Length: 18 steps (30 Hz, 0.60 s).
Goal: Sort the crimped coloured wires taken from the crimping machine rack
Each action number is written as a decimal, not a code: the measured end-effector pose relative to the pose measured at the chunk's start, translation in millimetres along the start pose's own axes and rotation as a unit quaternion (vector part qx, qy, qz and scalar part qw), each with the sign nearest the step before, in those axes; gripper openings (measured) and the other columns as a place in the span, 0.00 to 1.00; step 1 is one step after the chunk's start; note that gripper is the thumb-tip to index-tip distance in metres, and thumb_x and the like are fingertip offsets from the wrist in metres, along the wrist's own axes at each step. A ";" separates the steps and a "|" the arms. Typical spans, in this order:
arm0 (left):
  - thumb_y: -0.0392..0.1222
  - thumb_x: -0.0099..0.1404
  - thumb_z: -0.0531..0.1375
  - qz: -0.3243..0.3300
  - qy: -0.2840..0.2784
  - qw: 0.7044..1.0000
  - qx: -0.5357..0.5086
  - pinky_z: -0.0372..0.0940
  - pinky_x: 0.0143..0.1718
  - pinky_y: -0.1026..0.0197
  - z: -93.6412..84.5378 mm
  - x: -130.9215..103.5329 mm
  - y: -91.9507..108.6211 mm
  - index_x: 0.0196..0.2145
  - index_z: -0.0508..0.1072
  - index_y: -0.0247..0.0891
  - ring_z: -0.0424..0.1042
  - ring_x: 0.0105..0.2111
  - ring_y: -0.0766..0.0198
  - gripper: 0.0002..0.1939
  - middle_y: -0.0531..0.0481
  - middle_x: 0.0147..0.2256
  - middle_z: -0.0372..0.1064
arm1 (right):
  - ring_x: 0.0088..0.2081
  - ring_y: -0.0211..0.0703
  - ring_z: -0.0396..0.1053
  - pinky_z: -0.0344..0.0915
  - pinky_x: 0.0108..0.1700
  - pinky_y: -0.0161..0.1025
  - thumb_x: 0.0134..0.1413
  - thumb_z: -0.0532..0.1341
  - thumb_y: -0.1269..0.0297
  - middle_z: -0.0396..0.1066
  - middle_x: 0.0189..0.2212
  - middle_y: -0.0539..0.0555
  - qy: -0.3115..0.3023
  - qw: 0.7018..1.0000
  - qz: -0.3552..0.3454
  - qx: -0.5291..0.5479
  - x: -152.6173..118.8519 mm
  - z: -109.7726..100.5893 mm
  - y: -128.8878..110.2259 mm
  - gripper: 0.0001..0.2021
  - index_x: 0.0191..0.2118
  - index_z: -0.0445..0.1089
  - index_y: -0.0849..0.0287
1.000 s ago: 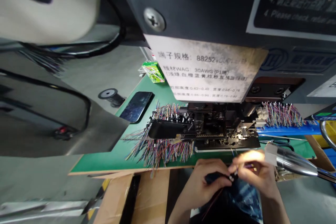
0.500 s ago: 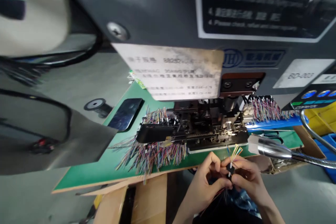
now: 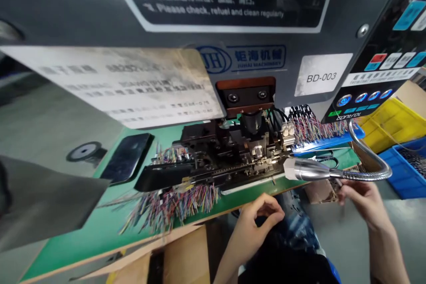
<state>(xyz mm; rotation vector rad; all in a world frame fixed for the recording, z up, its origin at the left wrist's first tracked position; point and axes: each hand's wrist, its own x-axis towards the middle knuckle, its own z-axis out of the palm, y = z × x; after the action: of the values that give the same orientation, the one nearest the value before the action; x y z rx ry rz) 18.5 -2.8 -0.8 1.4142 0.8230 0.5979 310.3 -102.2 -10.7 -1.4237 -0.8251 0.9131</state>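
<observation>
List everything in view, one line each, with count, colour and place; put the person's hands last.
crimping machine: one, dark grey, behind the bench.
paper label: one, white, smudged, on the machine front.
green bench: one, below the machine.
wire bundles: many, multicoloured, at the bench front.
phone: one, black, lying on the bench, left.
gooseneck lamp: one, silver, right of centre.
yellow bin: one, far right.
blue bin: one, below the yellow one.
left hand: curled, nothing seen in it.
right hand: under the lamp's neck; grip unclear.
</observation>
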 end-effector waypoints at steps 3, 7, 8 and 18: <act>0.45 0.65 0.67 0.004 0.000 1.000 0.005 0.73 0.40 0.59 -0.8 0.1 1.6 0.32 0.77 0.39 0.79 0.32 0.58 0.08 0.49 0.30 0.79 | 0.18 0.41 0.68 0.66 0.20 0.37 0.44 0.80 0.55 0.73 0.19 0.50 0.150 0.982 -0.103 -0.055 19.9 -38.5 -8.2 0.15 0.31 0.78 0.56; 0.44 0.66 0.67 0.011 -0.009 1.000 0.012 0.73 0.40 0.59 -1.2 -0.6 3.2 0.31 0.78 0.39 0.79 0.32 0.58 0.08 0.49 0.30 0.80 | 0.29 0.46 0.77 0.72 0.31 0.41 0.49 0.77 0.57 0.81 0.32 0.57 0.235 0.945 -0.189 -0.123 59.4 -54.1 -19.5 0.12 0.35 0.79 0.57; 0.44 0.66 0.67 0.014 -0.010 1.000 0.014 0.73 0.40 0.59 -1.3 -1.0 2.4 0.31 0.78 0.39 0.79 0.32 0.58 0.08 0.48 0.30 0.80 | 0.31 0.47 0.78 0.74 0.33 0.42 0.51 0.76 0.56 0.82 0.34 0.59 0.232 0.943 -0.197 -0.136 72.1 -52.4 -22.3 0.12 0.37 0.80 0.57; 0.46 0.65 0.67 0.028 0.037 0.999 0.027 0.72 0.39 0.61 -7.9 -10.0 -5.7 0.31 0.78 0.40 0.79 0.32 0.59 0.08 0.50 0.30 0.80 | 0.44 0.59 0.80 0.75 0.49 0.52 0.60 0.67 0.50 0.82 0.34 0.63 0.197 0.831 -0.291 -0.431 205.5 17.7 -42.6 0.16 0.35 0.78 0.60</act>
<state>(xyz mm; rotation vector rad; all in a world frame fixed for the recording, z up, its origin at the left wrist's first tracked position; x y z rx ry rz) 5.6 -6.4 -4.8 1.4763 0.8669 0.6791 386.3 92.0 19.1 -1.8536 -1.3237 -0.2985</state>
